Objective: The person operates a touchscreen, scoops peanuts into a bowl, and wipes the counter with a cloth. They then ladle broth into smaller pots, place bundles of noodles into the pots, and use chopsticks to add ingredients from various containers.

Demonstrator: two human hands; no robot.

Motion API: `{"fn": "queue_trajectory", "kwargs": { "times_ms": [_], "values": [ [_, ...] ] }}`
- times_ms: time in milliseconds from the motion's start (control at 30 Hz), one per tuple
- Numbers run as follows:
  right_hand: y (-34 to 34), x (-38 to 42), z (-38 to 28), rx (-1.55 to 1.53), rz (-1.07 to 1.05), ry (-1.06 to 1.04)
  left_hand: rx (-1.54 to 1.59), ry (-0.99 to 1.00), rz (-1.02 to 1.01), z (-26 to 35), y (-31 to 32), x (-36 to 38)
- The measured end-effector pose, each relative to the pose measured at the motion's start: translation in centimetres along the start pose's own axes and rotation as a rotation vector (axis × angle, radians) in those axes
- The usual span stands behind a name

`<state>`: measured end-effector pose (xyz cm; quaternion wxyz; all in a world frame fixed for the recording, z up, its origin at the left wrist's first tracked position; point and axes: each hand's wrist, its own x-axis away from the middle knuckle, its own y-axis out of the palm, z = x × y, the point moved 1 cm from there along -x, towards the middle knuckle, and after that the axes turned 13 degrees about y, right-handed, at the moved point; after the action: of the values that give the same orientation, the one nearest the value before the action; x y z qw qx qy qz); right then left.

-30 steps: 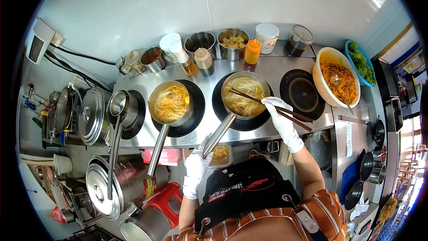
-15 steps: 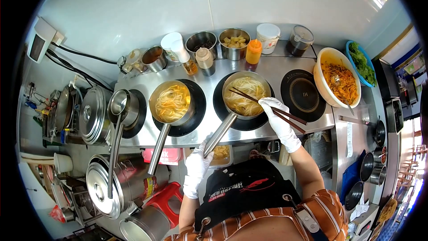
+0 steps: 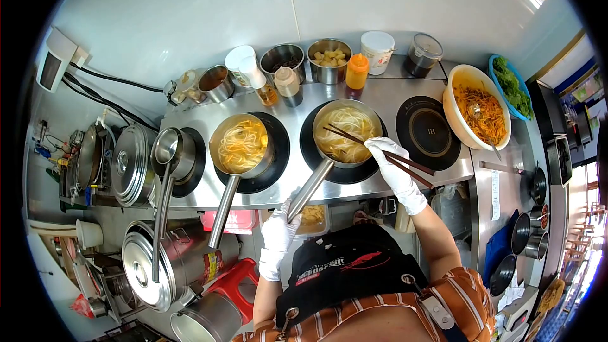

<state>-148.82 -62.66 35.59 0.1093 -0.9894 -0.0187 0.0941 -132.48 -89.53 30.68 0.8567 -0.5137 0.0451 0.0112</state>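
My gloved right hand (image 3: 387, 163) is closed around a pair of dark chopsticks (image 3: 413, 163). Their tips reach into the noodles (image 3: 347, 125) in the right-hand saucepan (image 3: 368, 164), which sits on a round black cooktop plate. At the counter's front edge my gloved left hand (image 3: 279, 231) grips the end of that pan's long metal handle (image 3: 311, 189). Left of it, a second saucepan (image 3: 271, 163) holds noodles in yellowish broth with orange shreds, its handle pointing toward me, no hand on it.
A ladle (image 3: 167, 147) rests in a pot at the left. Behind the pans stand an orange squeeze bottle (image 3: 357, 73) and a pot of pale chunks (image 3: 330, 71). Rightward are a bare cooktop plate (image 3: 429, 132), a bowl of orange shreds (image 3: 453, 117) and a basin of greens (image 3: 506, 85).
The whole view has shifted very slightly. Both hands keep their holds on the chopsticks and pan handle, with almost no visible movement.
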Motion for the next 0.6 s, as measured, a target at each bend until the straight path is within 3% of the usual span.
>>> {"fn": "queue_trajectory", "kwargs": {
  "times_ms": [300,433,600],
  "values": [
    [-3.7,0.1,-3.0,0.069,0.008,-0.053,-0.003,-0.015,0.004,0.2,-0.1,0.0],
    [-5.6,0.9,-2.1,0.073,0.036,0.083,0.026,0.054,0.074,0.0,0.0,0.0],
    [-4.0,2.7,-1.8,0.043,-0.071,0.128,0.028,-0.002,0.024,0.0,0.1,0.0]
  ]
}}
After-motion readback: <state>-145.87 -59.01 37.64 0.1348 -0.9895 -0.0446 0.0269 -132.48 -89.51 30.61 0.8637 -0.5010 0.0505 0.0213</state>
